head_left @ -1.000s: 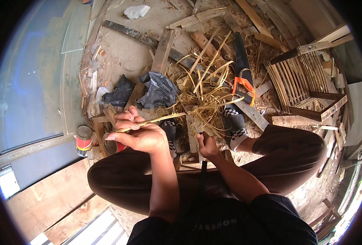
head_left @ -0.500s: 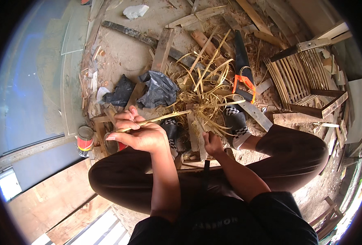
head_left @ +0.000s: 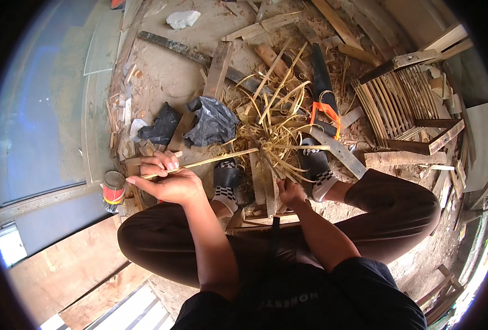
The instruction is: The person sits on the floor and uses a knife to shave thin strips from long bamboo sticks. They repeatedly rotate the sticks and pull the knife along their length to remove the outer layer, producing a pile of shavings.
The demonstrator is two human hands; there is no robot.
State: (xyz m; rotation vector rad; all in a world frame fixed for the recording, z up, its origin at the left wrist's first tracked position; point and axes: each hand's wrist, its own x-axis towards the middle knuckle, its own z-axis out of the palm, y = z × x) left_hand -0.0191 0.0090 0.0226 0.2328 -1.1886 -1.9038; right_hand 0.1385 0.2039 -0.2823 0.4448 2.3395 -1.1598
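Observation:
My left hand (head_left: 169,180) is closed around a thin bamboo strip (head_left: 213,160). The strip slants from my fingers up to the right, its far end at a tangle of curly pale shavings (head_left: 271,129). My right hand (head_left: 292,193) makes a fist between my knees, just below the shavings. A narrow dark edge runs up and left from that fist; what the fist grips is mostly hidden. Beneath the shavings, wooden pieces (head_left: 261,184) lie between my feet, which wear dark sandals and checkered socks.
A handsaw (head_left: 323,82) with an orange and black handle lies beyond my right foot. Black plastic bags (head_left: 211,122) sit at the left, near a can (head_left: 114,190). A slatted wooden frame (head_left: 398,104) stands at the right. Wood offcuts (head_left: 219,69) litter the floor.
My left hand has moved left and slightly nearer to me, the bamboo strip still in it. My right hand has hardly moved.

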